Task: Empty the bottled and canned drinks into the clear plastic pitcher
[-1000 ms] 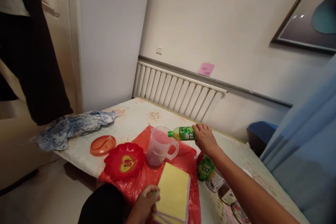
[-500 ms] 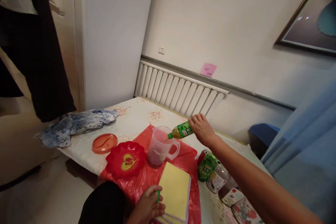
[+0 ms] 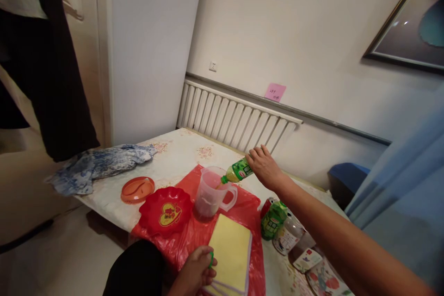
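While right-hand fingers grip the tilted bottle over the jug, left fingers pinch its cap.

1. A pink sticky note on the far wall, just above the radiator, carries a few handwritten marks, too small to read.
2. The green bottle in the right hand has a label with a small red logo patch; its lettering cannot be made out.
3. The red heart-shaped dish, near left on the table, shows a yellow heart with a red character or emblem in it, not legible.
4. The green can, near right, has white and dark print on its side, unreadable.
5. The jars and packets at the near right edge bear red-and-white labels, blurred.
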Demonstrator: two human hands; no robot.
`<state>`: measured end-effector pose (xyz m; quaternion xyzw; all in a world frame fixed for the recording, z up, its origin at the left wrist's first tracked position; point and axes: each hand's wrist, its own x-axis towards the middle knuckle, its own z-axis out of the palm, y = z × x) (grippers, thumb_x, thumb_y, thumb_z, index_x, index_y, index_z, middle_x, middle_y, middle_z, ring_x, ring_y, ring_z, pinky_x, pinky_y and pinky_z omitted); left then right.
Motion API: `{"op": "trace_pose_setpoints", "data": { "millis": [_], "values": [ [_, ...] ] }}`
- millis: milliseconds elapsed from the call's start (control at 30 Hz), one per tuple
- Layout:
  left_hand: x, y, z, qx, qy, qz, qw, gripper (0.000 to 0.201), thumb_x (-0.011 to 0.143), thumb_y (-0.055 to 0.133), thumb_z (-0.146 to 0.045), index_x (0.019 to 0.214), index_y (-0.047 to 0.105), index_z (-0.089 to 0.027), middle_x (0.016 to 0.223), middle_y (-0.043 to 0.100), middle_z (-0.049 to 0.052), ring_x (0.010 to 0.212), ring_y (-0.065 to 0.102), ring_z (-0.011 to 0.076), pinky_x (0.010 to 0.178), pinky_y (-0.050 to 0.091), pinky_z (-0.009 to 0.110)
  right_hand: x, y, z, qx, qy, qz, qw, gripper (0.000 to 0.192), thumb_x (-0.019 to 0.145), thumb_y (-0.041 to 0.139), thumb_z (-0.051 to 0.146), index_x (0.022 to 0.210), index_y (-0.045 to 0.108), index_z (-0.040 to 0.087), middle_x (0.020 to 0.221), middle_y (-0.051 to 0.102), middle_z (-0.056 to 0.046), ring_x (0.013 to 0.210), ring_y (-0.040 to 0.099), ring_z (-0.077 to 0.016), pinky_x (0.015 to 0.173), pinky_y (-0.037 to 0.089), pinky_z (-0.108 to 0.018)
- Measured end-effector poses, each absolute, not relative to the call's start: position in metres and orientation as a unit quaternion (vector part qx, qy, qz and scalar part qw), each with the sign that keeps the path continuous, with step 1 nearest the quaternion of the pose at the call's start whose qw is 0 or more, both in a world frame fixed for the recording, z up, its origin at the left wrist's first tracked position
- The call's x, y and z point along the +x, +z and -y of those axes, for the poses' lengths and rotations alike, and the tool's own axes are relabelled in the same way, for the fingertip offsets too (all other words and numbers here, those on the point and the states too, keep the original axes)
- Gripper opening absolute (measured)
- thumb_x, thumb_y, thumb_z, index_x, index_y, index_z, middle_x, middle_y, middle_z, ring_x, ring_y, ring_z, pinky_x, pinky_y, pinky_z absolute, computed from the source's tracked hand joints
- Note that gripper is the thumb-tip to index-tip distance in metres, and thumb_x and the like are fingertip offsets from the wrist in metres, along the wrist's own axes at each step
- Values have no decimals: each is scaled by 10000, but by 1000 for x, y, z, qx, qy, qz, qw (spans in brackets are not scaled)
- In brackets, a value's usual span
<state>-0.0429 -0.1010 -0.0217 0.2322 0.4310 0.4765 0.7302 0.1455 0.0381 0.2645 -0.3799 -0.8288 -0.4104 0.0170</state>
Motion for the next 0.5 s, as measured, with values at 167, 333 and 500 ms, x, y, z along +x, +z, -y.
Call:
{"op": "trace_pose_setpoints", "data": {
  "millis": [167,333,500],
  "values": [
    [-42,-24,101,230,478,-422,735,463,614,827,-366,937,576,-150,754,658,33,569,611,121,549,432,228,144,265,-39,-374,-418,828,18,316,914,453,92,1186,613,110,1126,611,-175,1142,472,-318,1117,207,-529],
    [-43,-20,105,222,486,-410,739,496,572,849,-379,923,579,-156,735,666,21,574,614,122,569,442,233,141,266,-36,-367,-432,824,4,309,918,459,101,1191,604,96,1130,614,-179,1143,482,-325,1113,229,-529],
    [-48,-7,112,230,485,-418,733,561,562,846,-432,977,599,-147,802,682,42,652,634,139,634,464,250,138,266,-34,-361,-450,817,-10,307,927,453,114,1195,601,92,1128,617,-167,1134,493,-335,1108,245,-529]
  ]
}}
